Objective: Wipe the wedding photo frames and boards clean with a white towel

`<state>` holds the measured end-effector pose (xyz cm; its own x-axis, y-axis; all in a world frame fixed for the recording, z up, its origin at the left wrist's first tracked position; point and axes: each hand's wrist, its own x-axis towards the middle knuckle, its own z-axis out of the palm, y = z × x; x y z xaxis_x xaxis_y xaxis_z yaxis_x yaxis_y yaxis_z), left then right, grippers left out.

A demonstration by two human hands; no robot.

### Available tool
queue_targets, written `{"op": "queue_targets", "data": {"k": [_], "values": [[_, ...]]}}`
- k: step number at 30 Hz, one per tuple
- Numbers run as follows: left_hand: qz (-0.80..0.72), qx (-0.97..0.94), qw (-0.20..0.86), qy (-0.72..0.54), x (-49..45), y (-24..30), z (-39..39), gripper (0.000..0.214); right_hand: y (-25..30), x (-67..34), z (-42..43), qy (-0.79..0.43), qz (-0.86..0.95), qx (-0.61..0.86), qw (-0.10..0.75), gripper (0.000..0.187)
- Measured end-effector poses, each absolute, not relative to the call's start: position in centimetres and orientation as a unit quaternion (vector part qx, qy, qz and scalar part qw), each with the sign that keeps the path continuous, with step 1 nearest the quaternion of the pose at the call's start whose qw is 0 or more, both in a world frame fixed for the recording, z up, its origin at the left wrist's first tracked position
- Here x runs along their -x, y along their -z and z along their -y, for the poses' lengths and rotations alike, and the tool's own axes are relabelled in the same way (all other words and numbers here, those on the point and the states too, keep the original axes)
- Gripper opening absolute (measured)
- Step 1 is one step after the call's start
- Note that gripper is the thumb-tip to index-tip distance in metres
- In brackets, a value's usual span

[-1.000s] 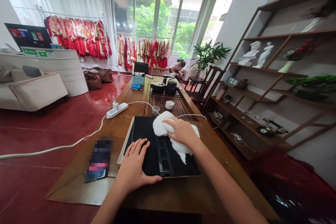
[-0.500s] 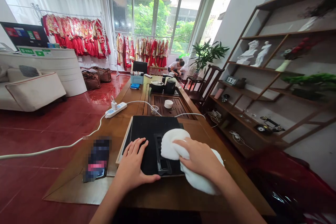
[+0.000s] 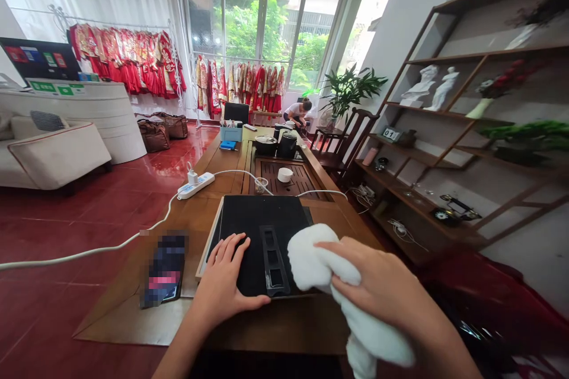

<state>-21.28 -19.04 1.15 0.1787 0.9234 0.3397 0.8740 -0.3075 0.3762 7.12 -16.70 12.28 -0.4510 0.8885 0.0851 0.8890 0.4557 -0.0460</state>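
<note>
From my station I see a brown wooden table on a red tiled floor. My left hand lies spread at seven o'clock, gripping nothing, on one black panel. At five, my right hand clutches one white towel. I count one phone at eight, two rows of red garments at ten and eleven, two statuettes at two.

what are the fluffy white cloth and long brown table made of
Fluffy white cloth: probably terry or plush fabric, matte; it folds softly, with fuzzy edges. Long brown table: likely varnished wood or veneer, semi-gloss; jointed panels, pale sheen at the near left corner.
</note>
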Motion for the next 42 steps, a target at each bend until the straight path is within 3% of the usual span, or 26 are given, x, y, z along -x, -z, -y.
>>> {"op": "queue_targets", "data": {"k": [7,21,26,34,42], "values": [[-0.583,-0.767,0.044,-0.263,21.3,-1.2,19.1,0.095,-14.4,-3.9,12.3,0.110,0.839,0.520,0.112,0.047],[-0.581,-0.767,0.044,-0.270,21.3,-1.3,19.2,0.096,-10.4,7.0,4.6,0.145,0.931,0.329,0.065,0.045],[-0.581,-0.766,0.040,-0.272,21.2,-1.2,19.3,0.096,-10.1,5.8,4.2,0.155,0.926,0.337,0.077,0.046],[-0.581,-0.764,0.044,-0.278,21.2,-0.8,19.3,0.095,-10.1,2.1,2.1,0.139,0.891,0.432,0.015,0.051],[-0.590,-0.763,0.052,-0.257,21.1,-1.2,19.3,0.095,-9.7,-2.9,2.3,0.131,0.851,0.507,0.030,0.044]]}}
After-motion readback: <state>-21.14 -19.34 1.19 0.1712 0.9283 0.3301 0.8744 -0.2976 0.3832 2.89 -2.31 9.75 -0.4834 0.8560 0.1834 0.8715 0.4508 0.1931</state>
